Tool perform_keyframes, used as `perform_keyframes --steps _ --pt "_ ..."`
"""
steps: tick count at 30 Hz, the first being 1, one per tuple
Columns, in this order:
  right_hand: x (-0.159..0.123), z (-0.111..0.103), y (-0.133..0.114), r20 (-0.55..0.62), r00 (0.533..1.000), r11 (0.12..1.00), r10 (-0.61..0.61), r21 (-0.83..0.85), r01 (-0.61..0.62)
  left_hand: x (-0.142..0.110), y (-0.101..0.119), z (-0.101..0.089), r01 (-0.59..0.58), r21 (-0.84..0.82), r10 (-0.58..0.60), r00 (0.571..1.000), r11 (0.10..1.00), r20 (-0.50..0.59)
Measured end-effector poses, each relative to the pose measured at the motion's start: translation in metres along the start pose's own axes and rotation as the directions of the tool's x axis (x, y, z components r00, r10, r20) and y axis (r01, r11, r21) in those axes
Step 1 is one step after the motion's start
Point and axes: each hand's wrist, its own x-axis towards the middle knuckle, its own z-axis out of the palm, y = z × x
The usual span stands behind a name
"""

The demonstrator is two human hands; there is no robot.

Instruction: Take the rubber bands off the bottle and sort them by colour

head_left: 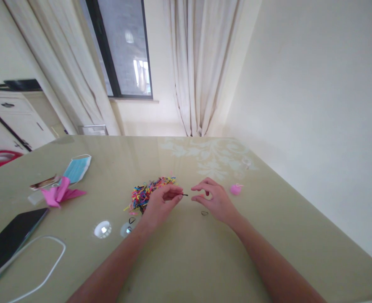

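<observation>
Between the thumb and fingers of my left hand (162,202) a small black rubber band (185,195) is pinched, its end pointing right. My right hand (215,200) faces it a short way off, thumb and index finger apart with nothing visible between them. A heap of small multicoloured rubber bands (140,197) lies beside and partly behind my left hand. One loose dark band (204,213) rests on the table below my right hand. Another black band (132,220) lies in front of the heap.
A pink round object (236,189) sits right of my right hand. Toward the left lie a pink folded-paper piece (61,193), a blue face mask (77,169), a dark tablet-like device (14,240) and a white cable (61,252). The glossy table (186,269) meets a wall on the right.
</observation>
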Motion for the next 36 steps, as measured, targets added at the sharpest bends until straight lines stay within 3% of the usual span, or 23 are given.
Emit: perform_keyframes --steps 4,9,13,15,17,20,22,26,30,33,36 --pt "-0.004 0.009 -0.012 0.009 0.999 0.997 -0.038 0.067 0.038 -0.004 0.003 0.004 0.007 -0.028 -0.006 1.0 1.0 0.03" --pt "-0.003 0.003 -0.012 -0.024 0.999 0.996 -0.032 0.081 0.034 -0.006 0.008 0.004 0.009 -0.025 -0.008 0.998 1.0 0.06" --pt "-0.002 -0.013 -0.012 -0.124 0.992 0.971 0.023 0.237 0.007 -0.001 0.006 -0.006 -0.016 0.212 0.02 1.0 0.977 -0.018" --pt "-0.001 -0.021 -0.014 -0.161 0.985 0.941 0.054 0.337 0.003 0.001 0.001 -0.013 -0.057 0.437 0.093 0.994 0.898 -0.061" --pt "-0.001 -0.028 -0.016 -0.179 0.981 0.908 0.075 0.418 0.007 0.002 -0.006 -0.02 -0.084 0.664 0.161 0.985 0.743 -0.056" --pt "-0.001 -0.032 -0.019 -0.191 0.977 0.881 0.09 0.473 0.012 0.001 -0.014 -0.025 -0.066 0.846 0.147 0.989 0.528 -0.015" --pt "0.0 -0.032 -0.02 -0.193 0.977 0.877 0.09 0.48 0.014 0.0 -0.016 -0.026 -0.061 0.881 0.107 0.994 0.469 0.012" --pt "0.001 -0.034 -0.018 -0.172 0.982 0.877 0.075 0.48 0.017 0.002 -0.014 -0.027 -0.074 0.891 0.072 0.996 0.448 0.046" --pt "0.003 -0.043 -0.008 -0.101 0.992 0.913 0.076 0.407 -0.029 0.002 -0.011 -0.027 -0.082 0.884 0.085 0.995 0.459 0.048" --pt "0.002 -0.049 0.004 0.088 0.994 0.967 0.061 0.24 -0.081 0.002 -0.01 -0.026 -0.086 0.877 0.12 0.992 0.473 0.033" --pt "0.0 -0.048 0.015 0.292 0.951 0.989 0.1 0.079 -0.128 0.004 -0.009 -0.025 -0.092 0.835 0.183 0.983 0.543 -0.01"
